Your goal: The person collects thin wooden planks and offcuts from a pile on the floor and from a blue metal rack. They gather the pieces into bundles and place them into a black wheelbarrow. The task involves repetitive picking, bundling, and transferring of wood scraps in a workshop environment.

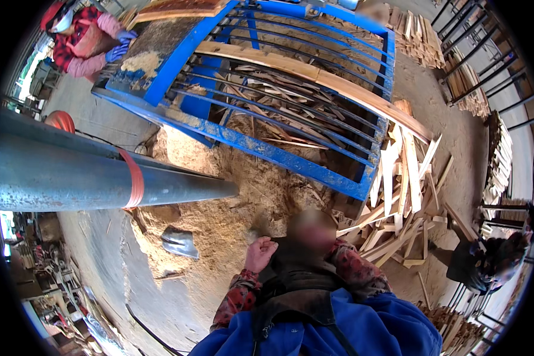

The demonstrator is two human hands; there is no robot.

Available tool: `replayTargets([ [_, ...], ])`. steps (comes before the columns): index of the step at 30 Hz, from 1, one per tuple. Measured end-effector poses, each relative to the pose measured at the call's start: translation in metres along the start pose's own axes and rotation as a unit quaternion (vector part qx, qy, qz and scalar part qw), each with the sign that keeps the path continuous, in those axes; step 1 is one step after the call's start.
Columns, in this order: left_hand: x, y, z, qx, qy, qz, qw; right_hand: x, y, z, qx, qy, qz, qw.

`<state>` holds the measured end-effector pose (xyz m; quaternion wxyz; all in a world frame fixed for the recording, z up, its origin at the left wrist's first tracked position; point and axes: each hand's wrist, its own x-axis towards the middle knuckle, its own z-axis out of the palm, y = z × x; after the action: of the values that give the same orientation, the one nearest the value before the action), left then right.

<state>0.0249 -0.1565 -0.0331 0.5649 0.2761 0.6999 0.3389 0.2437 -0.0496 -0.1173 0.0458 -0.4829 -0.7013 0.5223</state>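
My left hand (259,254) is in front of my body, beside the upper edge of the dark apron (296,285). Its fingers are curled in; whatever they may hold is hidden. A blurred patch covers my right hand (315,232), so its fingers do not show. Beyond both hands stands a blue metal frame (267,153) with parallel bars. Across those bars lies a long wooden board (314,76), its right end sticking out past the frame. Sawdust (237,222) is heaped between me and the frame.
A grey shovel blade (180,243) rests on the sawdust at left. Above it a thick grey metal post (95,172) juts in. Loose wood offcuts (406,178) are piled right of the frame. A co-worker (80,41) in blue gloves stands far left; another person (495,261) is at right.
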Motion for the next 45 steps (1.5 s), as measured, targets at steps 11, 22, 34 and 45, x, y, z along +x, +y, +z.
replayTargets([
  [11,0.008,-0.067,-0.065,-0.072,0.047,0.014,0.996,0.009,-0.015,0.049,-0.074,-0.033,0.03,0.996],
  [22,-0.002,-0.107,-0.163,-0.106,0.097,-0.009,0.99,0.01,-0.068,0.12,-0.069,-0.072,0.027,0.995],
  [34,0.003,-0.16,-0.181,-0.19,0.085,-0.114,0.972,0.019,-0.091,0.131,-0.118,-0.079,0.032,0.989],
  [45,-0.023,-0.3,-0.182,-0.3,0.076,-0.282,0.908,0.021,-0.105,0.13,-0.128,-0.085,0.043,0.987],
])
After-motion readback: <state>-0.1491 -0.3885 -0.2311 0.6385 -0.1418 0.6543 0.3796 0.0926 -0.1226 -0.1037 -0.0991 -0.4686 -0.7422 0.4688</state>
